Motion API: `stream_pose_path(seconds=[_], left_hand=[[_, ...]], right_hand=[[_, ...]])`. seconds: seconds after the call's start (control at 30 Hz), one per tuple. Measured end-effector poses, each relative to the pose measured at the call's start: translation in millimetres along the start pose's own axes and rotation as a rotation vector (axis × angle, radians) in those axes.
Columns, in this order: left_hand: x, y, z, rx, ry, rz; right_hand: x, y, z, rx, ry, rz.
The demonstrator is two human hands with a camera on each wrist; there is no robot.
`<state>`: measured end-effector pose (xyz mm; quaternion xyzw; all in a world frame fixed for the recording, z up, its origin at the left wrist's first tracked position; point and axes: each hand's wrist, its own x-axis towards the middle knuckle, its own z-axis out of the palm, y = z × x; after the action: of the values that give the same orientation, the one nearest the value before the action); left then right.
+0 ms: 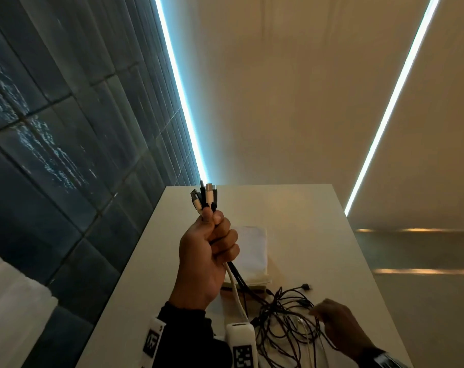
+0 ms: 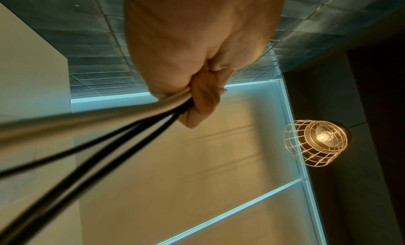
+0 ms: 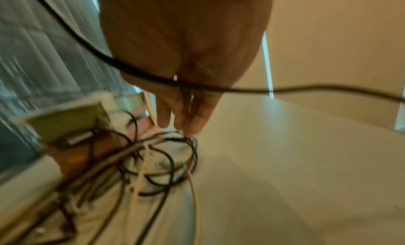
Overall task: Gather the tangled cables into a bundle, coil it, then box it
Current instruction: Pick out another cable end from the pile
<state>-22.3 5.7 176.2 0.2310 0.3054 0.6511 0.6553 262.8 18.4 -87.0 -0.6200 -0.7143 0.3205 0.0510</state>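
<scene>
My left hand [image 1: 212,243] is raised above the table and grips a bundle of cable ends. Their black and white plugs [image 1: 204,197] stick up out of the fist. In the left wrist view, black and white cables [image 2: 92,141] run out from under the curled fingers [image 2: 203,103]. They hang down to a tangle of thin dark cables [image 1: 286,322] lying on the table [image 1: 305,221]. My right hand [image 1: 329,320] is low at the tangle's right side. Its fingers [image 3: 192,125] are straight and their tips touch the loops [image 3: 160,162]. One black cable [image 3: 136,72] crosses its palm.
A white box [image 1: 253,251] lies on the table just behind my left hand, at the far edge of the tangle; it appears blurred as the box [image 3: 65,125] in the right wrist view. A dark tiled wall runs along the left. A caged lamp [image 2: 315,143] hangs overhead.
</scene>
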Motion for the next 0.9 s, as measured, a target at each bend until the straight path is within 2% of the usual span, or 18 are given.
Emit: stream_pose_path(seconds=[0.03, 0.07, 0.1, 0.2, 0.37, 0.43, 0.53, 0.9], left_hand=[[0.1, 0.6, -0.3, 0.002, 0.003, 0.003], [0.3, 1.7, -1.0, 0.005, 0.010, 0.004], [0.4, 2.6, -1.7, 0.013, 0.017, 0.004], [0.5, 3.7, -5.6, 0.021, 0.041, 0.012], [2.7, 3.7, -9.5, 0.026, 0.070, 0.009], [3.7, 3.7, -10.4, 0.020, 0.068, 0.006], [4.3, 4.3, -13.0, 0.009, 0.072, 0.004], [2.0, 5.3, -19.1, 0.011, 0.070, -0.001]], right_hand=[[11.1, -1.3, 7.9, 0.018, 0.015, -0.040], [14.5, -11.7, 8.9, -0.001, -0.069, 0.038], [18.0, -14.6, 11.0, -0.022, -0.033, 0.002], [18.0, -30.5, 6.2, -0.096, -0.091, 0.040], [27.9, -26.5, 21.2, -0.150, -0.110, 0.024], [26.3, -33.4, 17.6, -0.219, -0.145, -0.031], [21.7, -43.8, 13.6, -0.262, -0.131, -0.104], [16.7, -41.1, 34.0, -0.310, -0.083, -0.108]])
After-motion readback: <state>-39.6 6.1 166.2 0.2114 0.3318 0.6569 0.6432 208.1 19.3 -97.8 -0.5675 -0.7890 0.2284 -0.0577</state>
